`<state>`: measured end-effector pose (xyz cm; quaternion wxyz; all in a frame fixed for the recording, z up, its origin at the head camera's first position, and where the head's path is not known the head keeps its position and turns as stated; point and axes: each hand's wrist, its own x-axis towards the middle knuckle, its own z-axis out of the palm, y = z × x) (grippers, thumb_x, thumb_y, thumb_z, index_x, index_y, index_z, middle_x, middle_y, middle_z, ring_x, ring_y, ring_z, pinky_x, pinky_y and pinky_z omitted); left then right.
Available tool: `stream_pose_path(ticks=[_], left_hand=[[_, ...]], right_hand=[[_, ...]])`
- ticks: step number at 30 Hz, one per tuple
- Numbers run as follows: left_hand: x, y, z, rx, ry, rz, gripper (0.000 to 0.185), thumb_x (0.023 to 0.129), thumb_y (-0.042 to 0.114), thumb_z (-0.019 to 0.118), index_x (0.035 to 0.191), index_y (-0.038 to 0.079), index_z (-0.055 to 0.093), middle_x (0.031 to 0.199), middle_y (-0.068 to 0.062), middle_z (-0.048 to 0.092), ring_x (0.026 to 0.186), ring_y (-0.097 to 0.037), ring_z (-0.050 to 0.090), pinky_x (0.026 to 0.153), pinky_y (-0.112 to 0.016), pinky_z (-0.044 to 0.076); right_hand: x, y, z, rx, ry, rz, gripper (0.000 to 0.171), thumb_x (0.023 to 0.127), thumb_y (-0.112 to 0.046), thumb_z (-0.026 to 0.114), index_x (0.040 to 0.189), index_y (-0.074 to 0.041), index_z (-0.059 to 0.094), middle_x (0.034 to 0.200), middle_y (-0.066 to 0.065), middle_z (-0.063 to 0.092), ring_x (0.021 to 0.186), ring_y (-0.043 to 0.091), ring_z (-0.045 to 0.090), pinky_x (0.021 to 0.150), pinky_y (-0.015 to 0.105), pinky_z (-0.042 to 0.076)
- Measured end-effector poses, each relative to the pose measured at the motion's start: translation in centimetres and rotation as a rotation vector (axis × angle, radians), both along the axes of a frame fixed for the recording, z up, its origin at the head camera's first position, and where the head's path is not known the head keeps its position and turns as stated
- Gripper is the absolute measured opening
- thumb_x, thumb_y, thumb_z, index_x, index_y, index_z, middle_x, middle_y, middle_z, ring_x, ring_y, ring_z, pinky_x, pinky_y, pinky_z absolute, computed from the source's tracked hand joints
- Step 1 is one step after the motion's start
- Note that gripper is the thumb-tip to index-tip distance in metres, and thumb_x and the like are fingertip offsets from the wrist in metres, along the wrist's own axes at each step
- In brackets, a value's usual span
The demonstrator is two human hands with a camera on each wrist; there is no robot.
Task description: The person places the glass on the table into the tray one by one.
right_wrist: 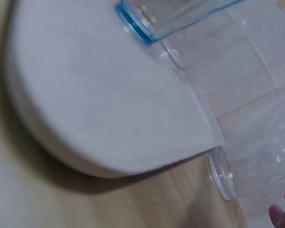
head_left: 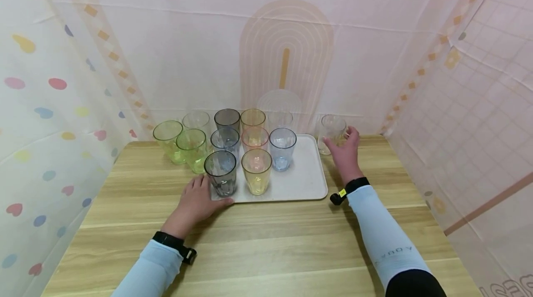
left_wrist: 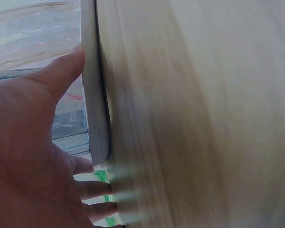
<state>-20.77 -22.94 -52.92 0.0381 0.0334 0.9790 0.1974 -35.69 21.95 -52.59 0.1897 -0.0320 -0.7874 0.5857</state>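
Note:
A white tray (head_left: 301, 188) lies on the table and carries several drinking glasses. My left hand (head_left: 197, 202) is at its front left corner, the thumb (left_wrist: 69, 64) against the front rim and the fingers spread beyond the side. Beside that hand stand a grey glass (head_left: 221, 174) and a green glass (head_left: 191, 151). Off the tray's right edge stands a clear glass (head_left: 331, 126), upright. My right hand (head_left: 346, 156) is curved about it, thumb on the left side and fingers on the right. In the right wrist view, fingertips (right_wrist: 276, 214) show a gap from the glass wall (right_wrist: 256, 166).
On the tray are also a yellow glass (head_left: 257, 174), a light blue glass (head_left: 282, 151), a pink glass (head_left: 255, 137) and others behind. Another green glass (head_left: 168, 142) is left of the tray. Patterned cloth (head_left: 187, 56) hangs behind the wooden table (head_left: 283, 250) and along both sides.

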Motion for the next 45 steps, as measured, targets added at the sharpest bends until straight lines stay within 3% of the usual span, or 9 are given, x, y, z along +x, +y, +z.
stream_pose_path(ticks=[4, 13, 20, 25, 31, 34, 38, 45], left_hand=[[-0.1, -0.3, -0.6, 0.010, 0.016, 0.000, 0.136, 0.085, 0.085, 0.074, 0.161, -0.019, 0.031, 0.162, -0.044, 0.037, 0.151, -0.064, 0.031, 0.124, -0.077, 0.028], [-0.1, -0.2, -0.5, 0.005, -0.002, 0.006, 0.140, 0.085, 0.088, 0.072, 0.163, -0.019, 0.028, 0.165, -0.044, 0.033, 0.154, -0.064, 0.028, 0.126, -0.076, 0.026], [-0.3, -0.4, -1.0, 0.005, 0.001, 0.006, 0.138, 0.086, 0.086, 0.072, 0.164, -0.018, 0.027, 0.166, -0.044, 0.032, 0.155, -0.063, 0.027, 0.126, -0.076, 0.026], [-0.3, -0.4, -1.2, -0.004, 0.009, 0.003, 0.133, 0.088, 0.080, 0.076, 0.164, -0.019, 0.027, 0.165, -0.043, 0.033, 0.154, -0.063, 0.028, 0.125, -0.077, 0.026], [0.0, -0.1, -0.5, -0.003, 0.005, 0.007, 0.132, 0.088, 0.079, 0.076, 0.162, -0.019, 0.029, 0.164, -0.043, 0.035, 0.154, -0.062, 0.029, 0.125, -0.076, 0.027], [0.1, 0.1, 0.0, -0.008, 0.003, 0.010, 0.132, 0.087, 0.080, 0.076, 0.162, -0.018, 0.031, 0.164, -0.042, 0.036, 0.154, -0.062, 0.030, 0.125, -0.075, 0.028], [0.2, 0.2, 0.1, -0.018, -0.004, 0.012, 0.129, 0.089, 0.078, 0.077, 0.162, -0.018, 0.031, 0.164, -0.042, 0.035, 0.154, -0.062, 0.030, 0.126, -0.074, 0.028], [0.0, 0.0, -0.2, -0.019, -0.001, 0.009, 0.130, 0.089, 0.078, 0.077, 0.162, -0.019, 0.029, 0.164, -0.043, 0.035, 0.153, -0.063, 0.031, 0.126, -0.074, 0.028]], right_hand=[[-0.9, 0.1, 0.3, -0.009, -0.033, 0.056, 0.103, 0.095, -0.040, 0.090, 0.167, -0.004, 0.025, 0.168, 0.023, 0.034, 0.157, 0.039, 0.033, 0.131, 0.054, 0.030], [-1.2, 0.0, 0.5, -0.033, -0.024, 0.051, 0.091, 0.096, -0.033, 0.090, 0.161, -0.003, 0.033, 0.151, 0.021, 0.047, 0.146, 0.038, 0.044, 0.121, 0.053, 0.041], [-0.6, 0.4, 1.0, -0.035, -0.004, 0.066, 0.092, 0.095, -0.035, 0.091, 0.160, -0.006, 0.033, 0.152, 0.018, 0.048, 0.144, 0.035, 0.046, 0.119, 0.050, 0.042], [1.0, 0.4, 1.9, -0.040, -0.009, 0.103, 0.096, 0.095, -0.034, 0.091, 0.164, -0.005, 0.031, 0.160, 0.022, 0.044, 0.146, 0.041, 0.044, 0.124, 0.054, 0.038], [4.1, -0.8, 2.4, -0.032, 0.046, 0.128, 0.085, 0.094, -0.021, 0.090, 0.158, -0.002, 0.036, 0.152, 0.019, 0.049, 0.139, 0.036, 0.048, 0.121, 0.053, 0.040], [5.9, -1.7, 2.7, -0.039, 0.036, 0.153, 0.081, 0.094, -0.018, 0.089, 0.154, -0.003, 0.038, 0.149, 0.017, 0.048, 0.135, 0.031, 0.049, 0.118, 0.050, 0.042], [8.0, -2.9, 2.7, -0.035, 0.009, 0.186, 0.078, 0.093, -0.014, 0.090, 0.150, -0.004, 0.039, 0.145, 0.016, 0.049, 0.131, 0.035, 0.050, 0.114, 0.048, 0.042], [10.3, -5.2, 2.2, 0.003, -0.035, 0.262, 0.076, 0.094, -0.013, 0.090, 0.149, -0.004, 0.038, 0.145, 0.015, 0.049, 0.138, 0.034, 0.050, 0.117, 0.053, 0.041]])
